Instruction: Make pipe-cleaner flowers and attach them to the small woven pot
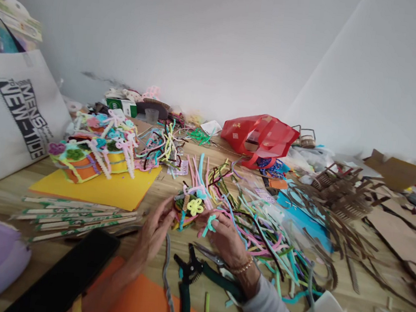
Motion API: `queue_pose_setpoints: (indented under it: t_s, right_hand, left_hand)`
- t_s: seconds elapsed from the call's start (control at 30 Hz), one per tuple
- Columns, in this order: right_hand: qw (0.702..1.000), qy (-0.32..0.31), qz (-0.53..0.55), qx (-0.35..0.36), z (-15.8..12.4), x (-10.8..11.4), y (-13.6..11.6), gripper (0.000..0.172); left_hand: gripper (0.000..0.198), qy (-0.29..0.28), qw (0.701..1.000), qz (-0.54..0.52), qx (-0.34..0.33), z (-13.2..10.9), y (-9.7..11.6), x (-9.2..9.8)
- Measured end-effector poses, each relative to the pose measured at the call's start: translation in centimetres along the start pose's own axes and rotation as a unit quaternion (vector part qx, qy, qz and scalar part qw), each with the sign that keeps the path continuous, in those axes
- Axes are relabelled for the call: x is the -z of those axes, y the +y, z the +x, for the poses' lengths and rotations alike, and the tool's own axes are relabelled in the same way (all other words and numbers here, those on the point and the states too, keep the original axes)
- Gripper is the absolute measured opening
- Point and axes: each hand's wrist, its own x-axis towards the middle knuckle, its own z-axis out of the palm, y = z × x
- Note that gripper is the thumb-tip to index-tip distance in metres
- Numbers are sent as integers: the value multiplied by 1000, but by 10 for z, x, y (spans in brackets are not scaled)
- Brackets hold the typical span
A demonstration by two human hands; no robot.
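My left hand [155, 227] has its fingers around the left side of a small craft piece decorated with pipe-cleaner flowers [195, 205], one of them yellow. Just right of that piece, my right hand [229, 238] is closed, pinching a turquoise bent pipe cleaner [210, 224] between thumb and fingers. Below both hands lie green-handled cutting pliers [192, 270] and a pair of scissors [209, 252] that the right wrist partly covers. A grey pipe cleaner [167, 274] runs down the table over orange sheet material [135, 300].
Loose pipe cleaners [259, 232] heap up on the right, with brown woven baskets [339, 191] beyond. Finished flower crafts [88, 150] stand on a yellow sheet [87, 190] at left. A black phone [67, 272], a white bag [13, 119] and a red bag [259, 134] lie around.
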Motion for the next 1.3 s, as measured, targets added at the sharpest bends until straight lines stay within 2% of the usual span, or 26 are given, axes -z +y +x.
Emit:
queue_pose_setpoints:
  t_s: [0.17,0.43,0.57,0.77,0.87,1.03,1.2,1.3]
  right_hand:
    - [1000,10,3,1,0,-1,-2,19]
    - [999,19,33,2,0,-3,0,14]
    - [999,16,34,6,1,0,1,12]
    - [999,16,42,17,4,3,-2,11]
    - [999,19,39,24,5,3,-3,12]
    - [999,28,37,27,6,5,-1,13]
    - [998,42,37,25,7,7,-2,11]
    - [997,54,52,19,7,8,-3,11]
  left_hand:
    - [46,-20,997,71,-2,2,1,2]
    - [27,25,984,167,-60,-1,-4,1]
    - [23,29,980,184,-69,-5,3,-2]
    - [18,4,978,197,-65,-9,9,-4]
    - [22,10,980,189,-63,-9,6,-5]
    - [39,20,985,157,-64,-11,4,-6]
    - [57,0,987,155,-52,-16,14,-12]
    - [55,-33,983,166,-71,-21,18,-12]
